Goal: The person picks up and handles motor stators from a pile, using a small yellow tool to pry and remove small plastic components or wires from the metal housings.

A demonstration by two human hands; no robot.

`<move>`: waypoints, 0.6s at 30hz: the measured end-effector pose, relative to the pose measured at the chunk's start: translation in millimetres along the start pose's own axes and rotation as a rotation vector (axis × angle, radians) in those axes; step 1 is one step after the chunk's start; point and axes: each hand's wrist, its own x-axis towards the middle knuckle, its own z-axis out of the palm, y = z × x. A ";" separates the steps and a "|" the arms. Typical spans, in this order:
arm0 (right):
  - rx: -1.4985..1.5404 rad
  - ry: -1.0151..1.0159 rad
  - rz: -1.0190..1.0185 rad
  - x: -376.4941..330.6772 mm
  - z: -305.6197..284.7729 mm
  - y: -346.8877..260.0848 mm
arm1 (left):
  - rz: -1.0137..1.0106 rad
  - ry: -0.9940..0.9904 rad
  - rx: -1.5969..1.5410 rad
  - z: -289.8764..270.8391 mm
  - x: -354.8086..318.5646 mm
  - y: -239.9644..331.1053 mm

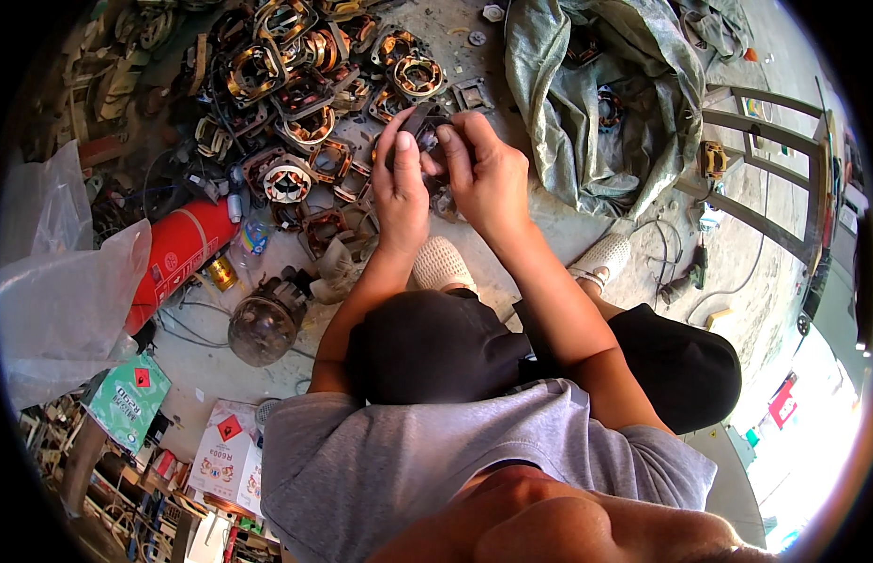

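Note:
My left hand and my right hand come together in front of my knees. Between their fingertips they pinch a small dark part, whose kind I cannot make out; fingers cover some of it. Just beyond and to the left lies a heap of motor stators with copper windings. One copper-wound stator rests on the floor close to my fingertips. A wide grey-green woven sack lies open to the right of my hands, with a wound stator inside.
At left are a red cylinder, a translucent plastic sheet and a dark, rounded compressor-like part. Cardboard boxes stand lower left. A metal frame stands at right, and a loose cable crosses the floor beside it.

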 end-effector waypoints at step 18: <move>0.204 0.018 0.103 -10.3 7.2 13.3 | -0.098 0.068 -0.190 1.1 0.1 -4.8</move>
